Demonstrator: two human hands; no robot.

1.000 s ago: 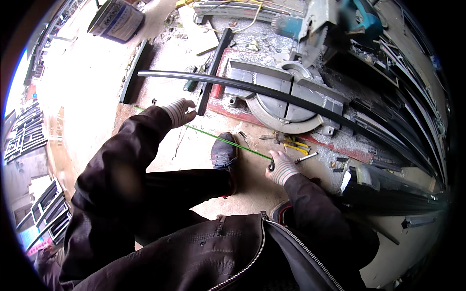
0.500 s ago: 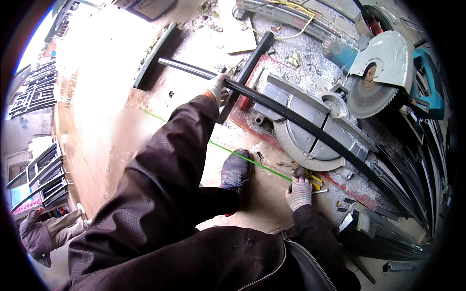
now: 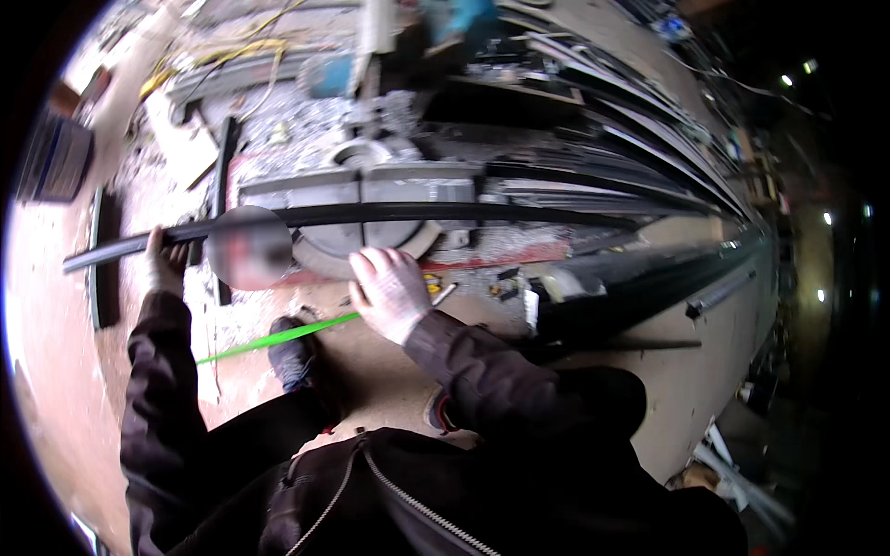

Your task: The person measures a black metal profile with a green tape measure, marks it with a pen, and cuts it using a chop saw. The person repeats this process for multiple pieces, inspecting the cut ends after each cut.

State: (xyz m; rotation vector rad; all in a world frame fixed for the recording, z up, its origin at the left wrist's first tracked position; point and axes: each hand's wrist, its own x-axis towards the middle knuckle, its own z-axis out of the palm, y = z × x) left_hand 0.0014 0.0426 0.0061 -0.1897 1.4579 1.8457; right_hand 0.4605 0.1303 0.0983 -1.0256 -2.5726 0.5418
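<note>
My left hand (image 3: 165, 267), in a pale glove, grips a long black metal profile (image 3: 389, 213) near its left end, fingers around its far side. This bar lies across the grey base (image 3: 315, 239) of a mitre saw. Below the bar, my gloved right hand (image 3: 393, 289) is raised before the saw's front rim, thumb apart from the bent fingers. Nothing shows in it, though motion blurs the fingertips. A thin bright green strip (image 3: 269, 341) runs from the left, past my shoe's toe (image 3: 292, 357), to this hand. A round blurred patch hides part of the bar.
The saw's blue upper body (image 3: 329, 76) is smeared at the back. Many black profiles (image 3: 640, 157) are stacked to the right. Short dark bars (image 3: 105, 259) lie crosswise at left. Metal shavings, yellow cable (image 3: 264, 48) and a dark bucket (image 3: 57, 159) lie beyond.
My view has swung to the right, so the saw and bar appear further left and level. My right hand has lifted off the floor beside the small yellow items; my left still holds the profile.
</note>
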